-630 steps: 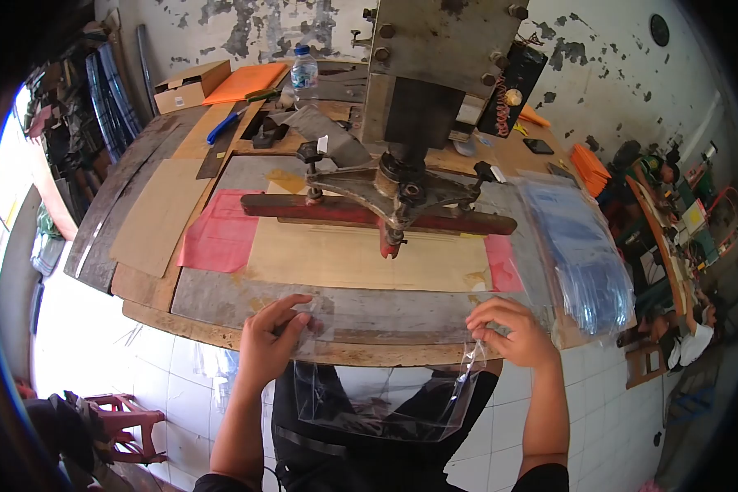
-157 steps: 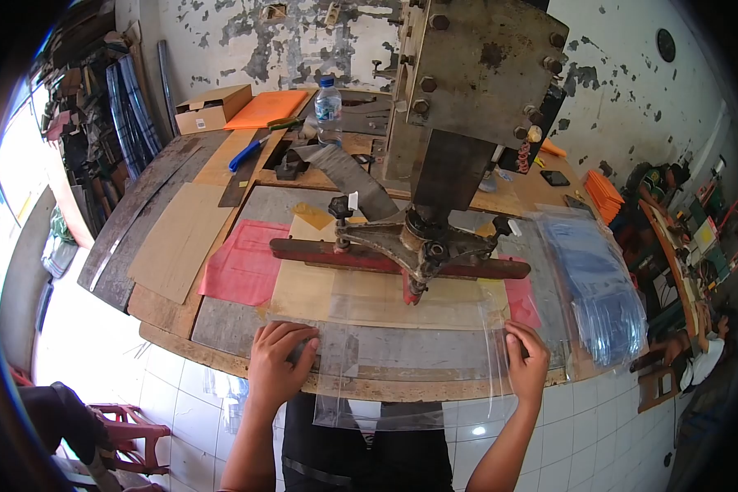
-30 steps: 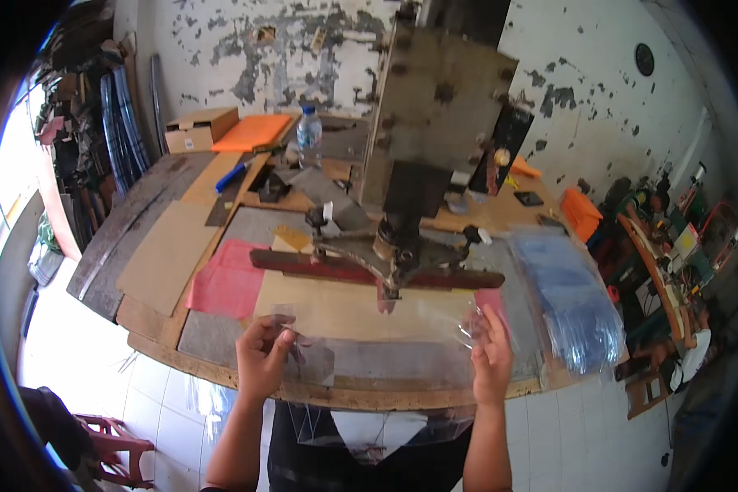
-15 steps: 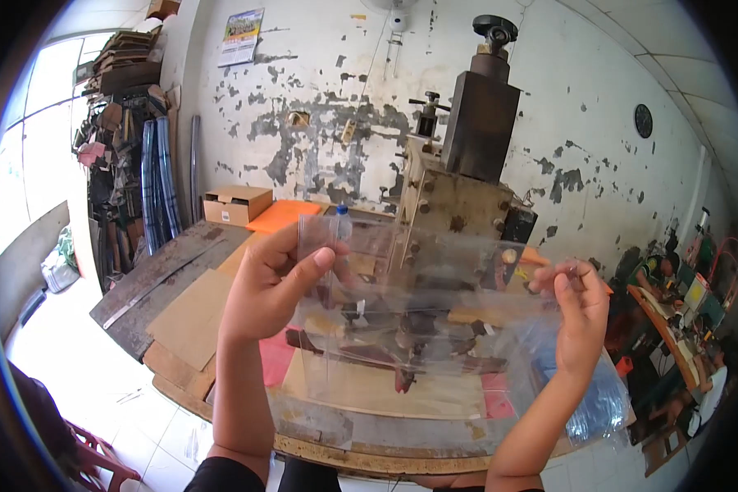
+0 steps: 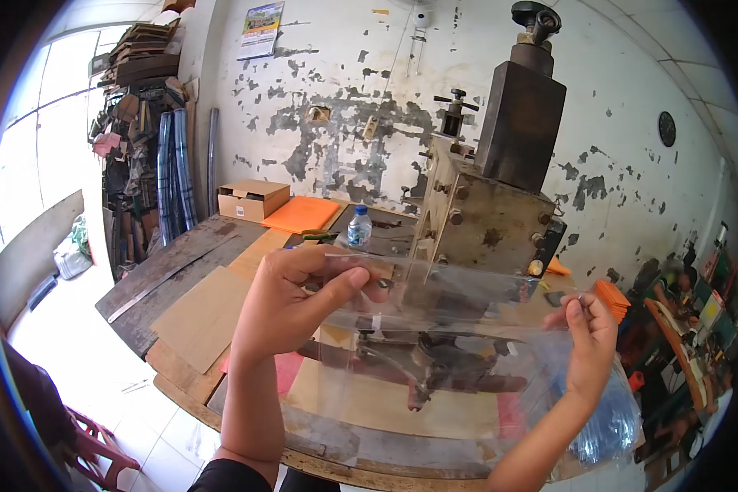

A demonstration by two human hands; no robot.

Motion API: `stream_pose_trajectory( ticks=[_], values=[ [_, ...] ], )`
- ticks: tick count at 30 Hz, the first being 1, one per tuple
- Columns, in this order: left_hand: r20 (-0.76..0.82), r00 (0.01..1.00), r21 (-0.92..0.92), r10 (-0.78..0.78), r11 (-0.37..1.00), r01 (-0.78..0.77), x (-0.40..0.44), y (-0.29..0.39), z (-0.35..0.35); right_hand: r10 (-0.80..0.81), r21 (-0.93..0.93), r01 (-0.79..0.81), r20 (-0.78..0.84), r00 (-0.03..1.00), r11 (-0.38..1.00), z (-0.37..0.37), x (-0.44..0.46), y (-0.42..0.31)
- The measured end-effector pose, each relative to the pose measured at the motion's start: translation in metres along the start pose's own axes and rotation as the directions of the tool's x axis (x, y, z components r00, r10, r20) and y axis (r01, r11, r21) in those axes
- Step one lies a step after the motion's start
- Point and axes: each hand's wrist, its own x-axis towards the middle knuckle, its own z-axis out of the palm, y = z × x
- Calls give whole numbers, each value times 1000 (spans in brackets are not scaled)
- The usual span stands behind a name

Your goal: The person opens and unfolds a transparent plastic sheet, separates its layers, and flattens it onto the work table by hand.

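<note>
A clear plastic sheet [image 5: 459,287] is stretched in the air between my two hands, in front of a heavy metal press. My left hand [image 5: 291,299] pinches its upper left corner between thumb and fingers. On the other side, my right hand [image 5: 586,340] grips the upper right edge with thumb and fingertips. Through the see-through sheet show the dark lower parts of the press [image 5: 422,361] and a tan board [image 5: 385,402] on the worktable. Whether the sheet is one layer or a flat bag, I cannot tell.
Behind my left hand stand a water bottle [image 5: 359,227], an orange packet [image 5: 302,214] and a cardboard box [image 5: 252,201]. A metal ruler [image 5: 168,280] and brown boards [image 5: 201,320] lie left. Stacked clear plastic [image 5: 603,426] sits at the right edge. People work at a bench [image 5: 681,353] far right.
My view has shifted, so the press and wall appear further right. Both hands sit slightly lower, and the sheet's upper edge has come down, uncovering the water bottle.
</note>
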Motion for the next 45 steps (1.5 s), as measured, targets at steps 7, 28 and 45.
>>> stream_pose_trajectory(
  ticks=[7,28,45],
  values=[
    [10,994,-150,-108,983,108,2,-11,-2,-66,66,67,-23,998,996,-5,0,1],
    [178,977,578,114,792,-197,-6,-5,18,-20,84,14,69,997,996,52,-28,-24],
    [274,962,514,7,844,-153,-3,-6,18,18,88,-32,160,987,996,50,-32,-24]
  ],
)
